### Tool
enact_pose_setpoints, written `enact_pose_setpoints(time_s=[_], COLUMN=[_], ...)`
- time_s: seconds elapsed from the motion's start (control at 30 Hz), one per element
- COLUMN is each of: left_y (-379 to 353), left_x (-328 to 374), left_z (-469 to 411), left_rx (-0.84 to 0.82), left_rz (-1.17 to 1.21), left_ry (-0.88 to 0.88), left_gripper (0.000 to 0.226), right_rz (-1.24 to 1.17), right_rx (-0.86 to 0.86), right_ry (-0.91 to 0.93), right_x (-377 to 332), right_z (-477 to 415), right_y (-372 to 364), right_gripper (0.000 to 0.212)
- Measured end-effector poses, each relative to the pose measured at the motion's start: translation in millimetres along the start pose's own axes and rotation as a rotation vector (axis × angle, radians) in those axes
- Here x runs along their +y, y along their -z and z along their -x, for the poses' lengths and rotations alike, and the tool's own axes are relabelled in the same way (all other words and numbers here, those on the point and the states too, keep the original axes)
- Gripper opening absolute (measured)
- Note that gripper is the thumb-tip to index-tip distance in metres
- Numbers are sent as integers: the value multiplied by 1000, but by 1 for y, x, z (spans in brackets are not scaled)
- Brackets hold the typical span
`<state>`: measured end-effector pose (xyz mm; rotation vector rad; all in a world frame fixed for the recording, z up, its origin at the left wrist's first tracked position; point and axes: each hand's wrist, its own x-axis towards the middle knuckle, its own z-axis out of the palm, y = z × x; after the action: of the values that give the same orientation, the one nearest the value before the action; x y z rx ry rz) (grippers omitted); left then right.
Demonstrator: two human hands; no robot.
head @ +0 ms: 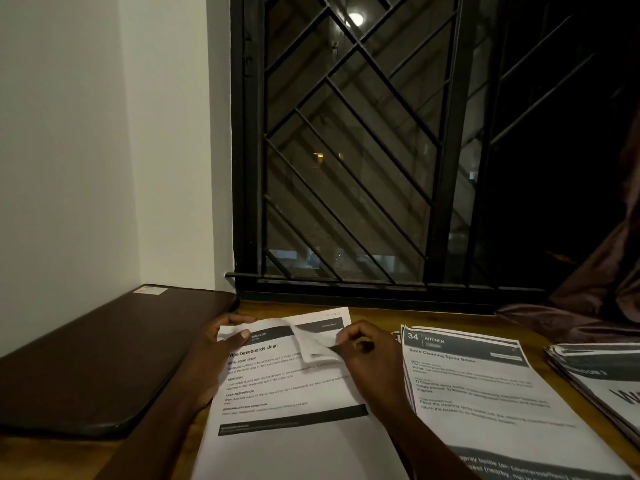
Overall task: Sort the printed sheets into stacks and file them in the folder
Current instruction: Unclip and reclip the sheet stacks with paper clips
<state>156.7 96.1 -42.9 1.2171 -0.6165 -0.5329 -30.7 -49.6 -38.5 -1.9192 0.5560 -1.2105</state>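
Bench (377, 315), below the barred window (346, 150). Light is dim.

Left hand (221, 344): grips the upper left corner of the top sheet (287, 386). The thumb lies across the printed face, and the other fingers (228, 320) are curled around the far edge.

Top sheet: headed "Wipe baseboards clean". It lies on the bench directly in front of the person, between the two forearms. More white paper shows under it at the far right corner and toward the near edge; I cannot tell how many sheets.

Right hand (370, 355): fingertips pressed together, pinching the upper right part of the top sheet. That part is curled over and lifted off the page below. The curl is blurred.

Folder (104, 358): dark brown, closed, flat on the bench at the left against the wall (86, 150). It has a small label at its far corner, and its right edge sits just beside the left hand.

Kitchen stack (485, 393): just right of the right hand. The top page reads "34 KITCHEN", "Store Cleaning Spray Bottle". Its edges are fanned at the far left corner.

Third stack (606, 375): at the far right, turned so its print reads upside down, and cut off by the frame edge. A dark curtain (595, 289) hangs beyond it.
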Motion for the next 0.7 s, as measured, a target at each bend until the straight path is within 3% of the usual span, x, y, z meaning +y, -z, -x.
enact_pose_setpoints(time_s=[0.17, 0.27, 0.33, 0.47, 0.6, 0.7], left_y=[2, 0, -1, 3, 3, 6], left_x=[-1, 1, 1, -1, -4, -5], left_z=[0, 2, 1, -3, -5, -5], left_rx=[-4, -20, -18, -8, -13, -29], left_rz=[-22, -7, 14, -8, 37, 34], left_ry=[-19, -25, -24, -43, -15, -9], left_gripper=[15, 13, 13, 14, 14, 35], right_rz=[-380, -52, 114, 26, 8, 34], right_rx=[9, 18, 18, 90, 159, 165], right_ry=[-219, -227, -180, -146, -92, -74], right_x=[-1, 10, 13, 7, -3, -6], right_z=[-1, -8, -9, -8, -6, -4], right_y=[-2, -9, -12, -11, -5, -5], right_gripper=[13, 23, 18, 15, 28, 27])
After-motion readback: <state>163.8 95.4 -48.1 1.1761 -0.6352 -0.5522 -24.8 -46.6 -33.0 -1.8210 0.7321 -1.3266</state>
